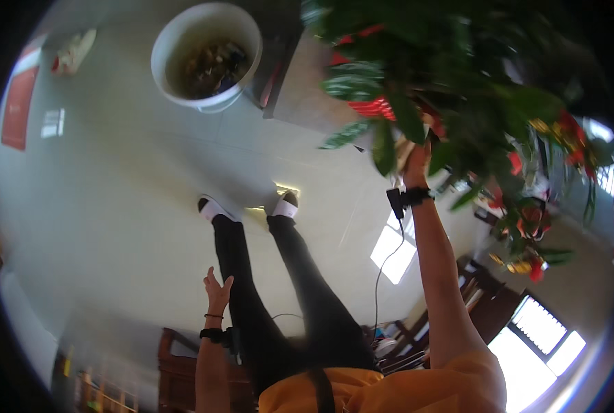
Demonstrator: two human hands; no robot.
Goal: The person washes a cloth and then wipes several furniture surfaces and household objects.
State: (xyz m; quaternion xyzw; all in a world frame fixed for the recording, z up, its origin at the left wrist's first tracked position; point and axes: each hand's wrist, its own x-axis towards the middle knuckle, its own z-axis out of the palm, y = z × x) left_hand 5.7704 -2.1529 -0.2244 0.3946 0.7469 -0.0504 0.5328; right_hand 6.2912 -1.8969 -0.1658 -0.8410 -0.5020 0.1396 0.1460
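My left hand point(217, 291) hangs beside my left leg, fingers apart and nothing in it. Reaching up and forward, my right hand point(416, 159) is among the leaves of a potted plant point(441, 98) with glossy green foliage and red ornaments. Leaves cover most of its fingers, so whether they grip something cannot be made out. Something pale shows beside the fingers, too blurred to name. Near the plant is a red ribbed surface point(373, 108), partly behind leaves. Ahead and to the left, a white bucket point(162, 62) on the floor contains mixed litter.
A brown cabinet or table point(312, 77) stands right of the bucket. Behind me is a dark wooden chair point(175, 379). A thin cable point(377, 289) runs down from my right wrist. Red and gold decorations point(531, 266) dangle at the right. Pale tiles point(131, 217) cover the floor.
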